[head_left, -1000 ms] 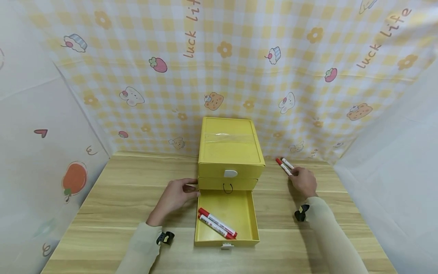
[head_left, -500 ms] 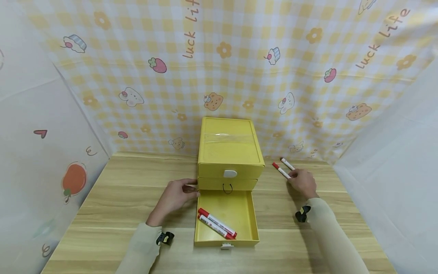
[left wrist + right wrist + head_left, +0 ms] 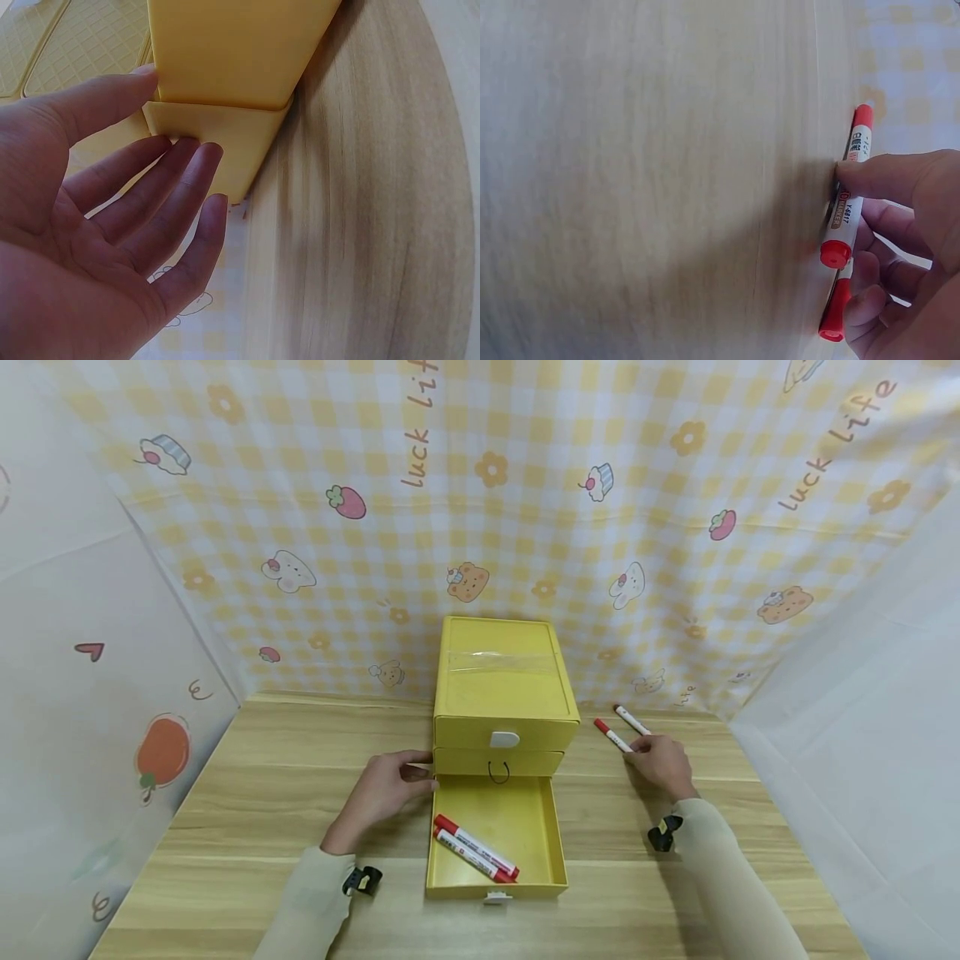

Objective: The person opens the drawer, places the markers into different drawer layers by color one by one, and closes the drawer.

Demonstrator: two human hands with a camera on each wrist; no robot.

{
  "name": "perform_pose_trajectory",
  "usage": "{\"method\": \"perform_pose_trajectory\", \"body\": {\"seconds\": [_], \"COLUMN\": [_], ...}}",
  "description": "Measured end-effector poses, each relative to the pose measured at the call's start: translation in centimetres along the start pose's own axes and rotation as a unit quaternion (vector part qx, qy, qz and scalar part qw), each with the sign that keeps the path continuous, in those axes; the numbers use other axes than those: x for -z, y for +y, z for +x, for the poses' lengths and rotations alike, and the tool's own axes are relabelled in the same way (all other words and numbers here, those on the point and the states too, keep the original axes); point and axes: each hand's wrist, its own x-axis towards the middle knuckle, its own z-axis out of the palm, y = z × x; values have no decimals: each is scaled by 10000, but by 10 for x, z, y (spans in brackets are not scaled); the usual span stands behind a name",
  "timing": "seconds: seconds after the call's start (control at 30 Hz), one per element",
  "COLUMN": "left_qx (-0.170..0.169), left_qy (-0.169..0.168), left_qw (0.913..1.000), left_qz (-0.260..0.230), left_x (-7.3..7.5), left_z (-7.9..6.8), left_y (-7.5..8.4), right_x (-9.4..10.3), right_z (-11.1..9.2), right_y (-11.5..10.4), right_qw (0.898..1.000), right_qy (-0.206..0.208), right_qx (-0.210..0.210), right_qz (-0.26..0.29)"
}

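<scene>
In the head view my right hand (image 3: 662, 763) pinches a white marker with a red cap (image 3: 612, 735) at the right rear of the table. Seen from the right wrist, my thumb lies across the white barrel of this marker (image 3: 846, 212), and the other fingers are bent beside it. A second marker (image 3: 632, 719) lies just behind. My left hand (image 3: 386, 788) rests against the left side of a yellow drawer box (image 3: 507, 683). In the left wrist view its fingertips (image 3: 214, 154) touch or nearly touch the yellow wall, with the fingers spread and gently bent.
The bottom drawer (image 3: 561, 860) is pulled out, with two red-capped markers (image 3: 476, 852) lying in it. A white tab handle (image 3: 505, 740) and a dark cord loop (image 3: 498, 773) are on the box front. A checked cloth (image 3: 337, 627) hangs behind the wooden table (image 3: 300, 777).
My right hand has drawn its marker slightly toward me and to the left, widening the gap to the second marker. My left hand stays in place.
</scene>
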Motion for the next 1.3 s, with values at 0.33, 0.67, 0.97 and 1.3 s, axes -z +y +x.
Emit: {"method": "perform_pose_trajectory", "body": {"seconds": [0.33, 0.67, 0.97, 1.3], "left_qx": [12, -74, -117, -115], "left_qy": [-8, -13, -14, -7], "left_qw": [10000, 10000, 9999, 9999], "left_qz": [-5, -41, 27, 21], "left_x": [0, 0, 1, 1], "left_z": [0, -1, -1, -2], "left_y": [1, 1, 2, 2], "right_x": [-5, -8, -9, -4], "right_z": [-8, -23, -37, -54], "right_y": [-2, -6, -21, -35], "right_qw": [9993, 9963, 9893, 9833], "right_qy": [204, 522, 887, 946], "right_qx": [272, 638, 1101, 1525], "right_qz": [146, 243, 361, 309]}}
